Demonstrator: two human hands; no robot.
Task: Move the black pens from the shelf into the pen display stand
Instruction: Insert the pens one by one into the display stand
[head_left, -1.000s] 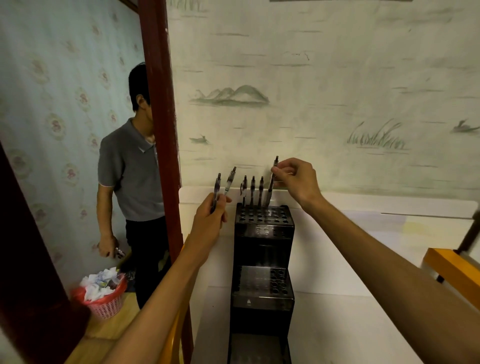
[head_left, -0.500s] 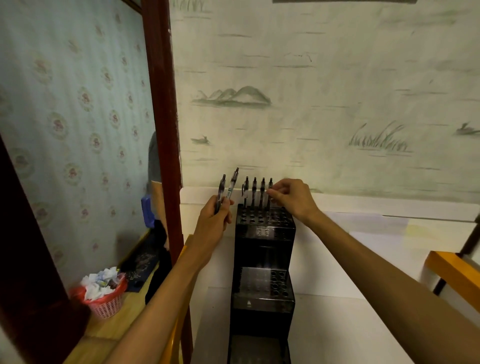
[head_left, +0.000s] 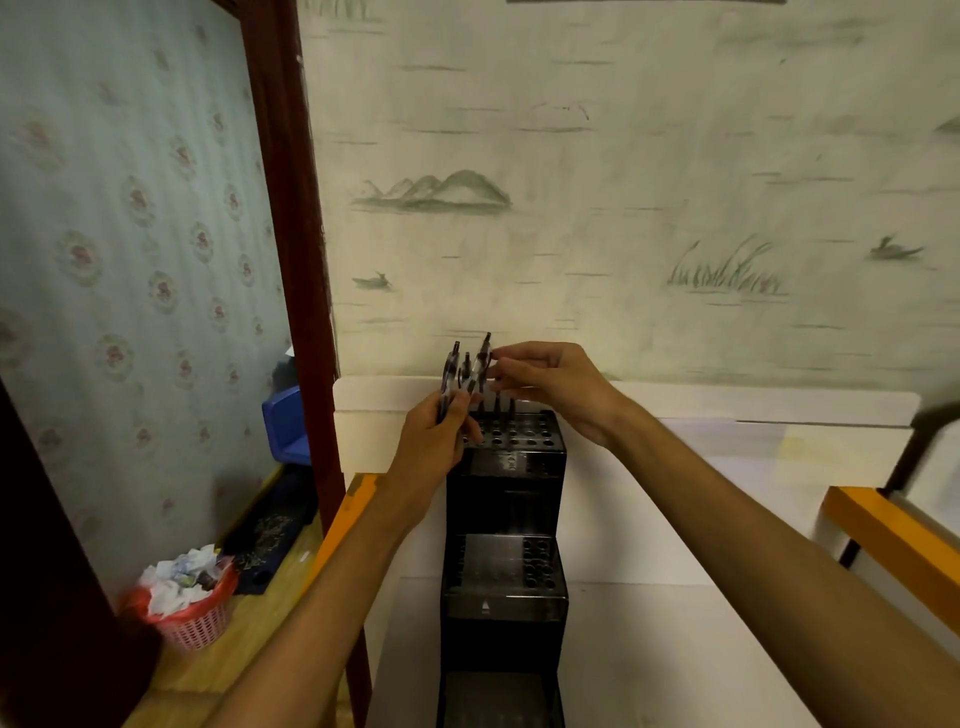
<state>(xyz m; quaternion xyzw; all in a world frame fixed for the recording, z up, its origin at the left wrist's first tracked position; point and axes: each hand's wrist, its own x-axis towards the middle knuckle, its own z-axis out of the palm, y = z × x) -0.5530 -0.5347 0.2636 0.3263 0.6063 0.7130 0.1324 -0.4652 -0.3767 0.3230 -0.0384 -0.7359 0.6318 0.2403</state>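
Pale wallpaper (head_left: 649, 171) printed with faint ink hills, reeds and small boats fills the back of the room, and a dark red door frame (head_left: 293, 249) divides it from a floral-papered wall on the left. Below, a white bench (head_left: 649, 519) carries a tall black pen display stand (head_left: 506, 525) with stepped tiers of round holes. Several black pens stand upright in the back row of the top tier, partly hidden by the hands. The left hand (head_left: 434, 441) grips a small bunch of black pens (head_left: 457, 374), their ends pointing up, just left of the top tier. The right hand (head_left: 558, 384) reaches across, its fingertips pinching the top of one pen in that bunch. On the wooden floor at lower left sits a red basket (head_left: 195, 618) full of crumpled paper, with a blue bin (head_left: 285, 431) beyond the doorway.
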